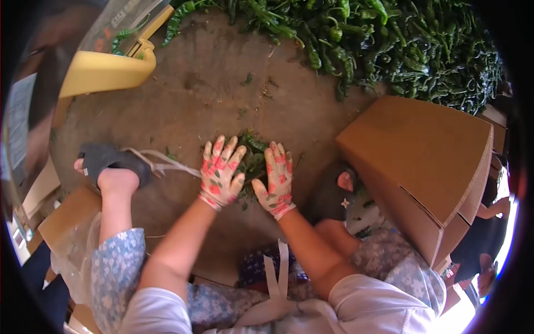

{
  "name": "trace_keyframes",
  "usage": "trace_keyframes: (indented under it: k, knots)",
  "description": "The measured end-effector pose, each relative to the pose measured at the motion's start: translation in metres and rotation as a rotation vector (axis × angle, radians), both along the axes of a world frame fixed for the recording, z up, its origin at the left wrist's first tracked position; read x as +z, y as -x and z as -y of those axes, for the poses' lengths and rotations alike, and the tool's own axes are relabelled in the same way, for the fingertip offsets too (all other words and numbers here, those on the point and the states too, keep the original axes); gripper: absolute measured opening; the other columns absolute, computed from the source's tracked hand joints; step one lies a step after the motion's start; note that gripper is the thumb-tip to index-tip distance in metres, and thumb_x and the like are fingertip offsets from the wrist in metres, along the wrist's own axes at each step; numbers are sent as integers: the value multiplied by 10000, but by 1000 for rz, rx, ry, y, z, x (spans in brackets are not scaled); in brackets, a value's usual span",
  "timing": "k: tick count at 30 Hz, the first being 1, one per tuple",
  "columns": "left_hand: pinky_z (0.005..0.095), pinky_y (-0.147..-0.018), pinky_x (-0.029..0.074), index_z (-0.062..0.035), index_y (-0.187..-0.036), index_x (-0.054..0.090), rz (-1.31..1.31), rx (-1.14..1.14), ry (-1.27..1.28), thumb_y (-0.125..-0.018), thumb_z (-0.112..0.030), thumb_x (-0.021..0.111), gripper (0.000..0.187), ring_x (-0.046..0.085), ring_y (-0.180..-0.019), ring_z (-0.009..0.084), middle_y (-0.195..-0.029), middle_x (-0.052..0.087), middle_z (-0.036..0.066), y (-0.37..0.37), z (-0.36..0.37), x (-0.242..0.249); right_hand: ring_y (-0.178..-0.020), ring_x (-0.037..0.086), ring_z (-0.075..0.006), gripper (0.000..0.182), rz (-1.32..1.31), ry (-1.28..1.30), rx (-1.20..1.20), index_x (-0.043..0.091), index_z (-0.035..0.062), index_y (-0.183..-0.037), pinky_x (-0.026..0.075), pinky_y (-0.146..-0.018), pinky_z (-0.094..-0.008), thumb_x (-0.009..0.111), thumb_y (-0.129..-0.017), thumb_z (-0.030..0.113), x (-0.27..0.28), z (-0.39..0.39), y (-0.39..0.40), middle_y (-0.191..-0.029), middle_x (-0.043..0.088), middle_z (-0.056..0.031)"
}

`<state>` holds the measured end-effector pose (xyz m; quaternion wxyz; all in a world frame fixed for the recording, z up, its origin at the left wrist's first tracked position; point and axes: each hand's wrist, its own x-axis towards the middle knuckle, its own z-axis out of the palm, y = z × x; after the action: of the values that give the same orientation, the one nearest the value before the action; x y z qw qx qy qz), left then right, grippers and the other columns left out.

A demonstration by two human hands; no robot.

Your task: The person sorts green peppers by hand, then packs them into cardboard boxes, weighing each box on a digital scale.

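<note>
Both my hands wear cream gloves with a pink flower print. My left hand (220,173) lies over the brown floor (183,106), its fingers stretched out and pointing away from me. To its right, my right hand (275,181) is flat with fingers extended and thumb turned inward. Between the two hands is a small heap of green leafy scraps (253,158), partly hidden by the gloves and touching or close to them. Neither hand grips anything that I can see.
A large pile of green peppers (411,44) spreads across the far right. A cardboard box (423,150) stands tilted at the right. At the upper left is a yellow plastic scoop-like container (105,72). My sandalled feet flank the hands, a pale strap (167,160) beside the left one.
</note>
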<state>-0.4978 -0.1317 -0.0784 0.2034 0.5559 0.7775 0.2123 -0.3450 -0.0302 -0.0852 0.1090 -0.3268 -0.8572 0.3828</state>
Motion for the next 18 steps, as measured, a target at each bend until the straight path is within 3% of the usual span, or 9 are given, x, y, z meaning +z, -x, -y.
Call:
trace_keyframes:
  k: [3, 6, 9, 11, 12, 15, 17, 18]
  knots:
    - [512, -1096, 201, 10, -1320, 437, 163, 307, -301, -931, -322, 305, 529, 380, -1285, 392, -1365, 430, 218, -33, -15, -22, -1262, 386, -415, 594, -246, 78, -128, 459, -33, -1282, 231, -1079, -526, 539, -786, 284, -12, 16, 35, -1358, 415, -238]
    - [488, -1072, 262, 15, -1303, 467, 396, 482, -453, -929, -310, 305, 520, 430, -1250, 378, -1344, 457, 222, -44, -24, -21, -1260, 415, -359, 416, -400, 359, -171, 553, -11, -1210, 243, -1089, -454, 412, -901, 230, -3, 16, 52, -1281, 514, -192]
    - [348, -999, 397, 19, -1271, 495, 1324, 1031, -488, -946, -135, 428, 366, 497, -1179, 225, -1283, 528, 128, -52, -39, -3, -1252, 436, -268, 443, -455, 656, -341, 563, -6, -1204, 275, -1075, -383, 345, -976, 306, 13, 19, 62, -1281, 534, -143]
    - [315, -971, 408, -31, -1224, 542, 1595, 1080, -706, -944, -217, 506, 339, 523, -1107, 172, -1196, 573, 68, -52, -37, -3, -1225, 460, -249, 460, -478, 888, -369, 560, -18, -1202, 308, -1058, -366, 337, -981, 319, 27, 17, 66, -1259, 551, -131]
    - [282, -926, 439, -44, -1196, 564, 1673, 1130, -751, -927, -172, 540, 299, 551, -1042, 152, -1131, 598, 39, -52, -34, -6, -1214, 469, -241, 464, -456, 864, -333, 561, -22, -1200, 321, -1049, -358, 344, -979, 323, 33, 17, 68, -1253, 556, -131]
    - [276, -936, 430, -47, -1157, 596, 1701, 1166, -887, -896, -143, 603, 279, 557, -1034, 142, -1117, 612, 31, -34, -20, 51, -1201, 481, -228, 453, -480, 856, -200, 566, -23, -1200, 336, -1039, -346, 364, -974, 314, 77, 35, 86, -1255, 557, -135]
    - [268, -939, 414, -40, -1142, 601, 1450, 1229, -983, -909, -148, 582, 257, 552, -1032, 142, -1103, 610, 41, -10, -1, 124, -1206, 481, -234, 450, -564, 1086, -192, 561, -23, -1211, 333, -1043, -350, 371, -975, 310, 134, 55, 114, -1265, 550, -144]
    - [262, -935, 409, -34, -1148, 595, 1378, 1135, -1135, -912, -147, 571, 263, 549, -1033, 141, -1097, 608, 50, 4, 16, 152, -1209, 471, -231, 474, -593, 1115, -91, 519, -30, -1259, 338, -1042, -348, 320, -986, 302, 175, 73, 132, -1296, 523, -148]
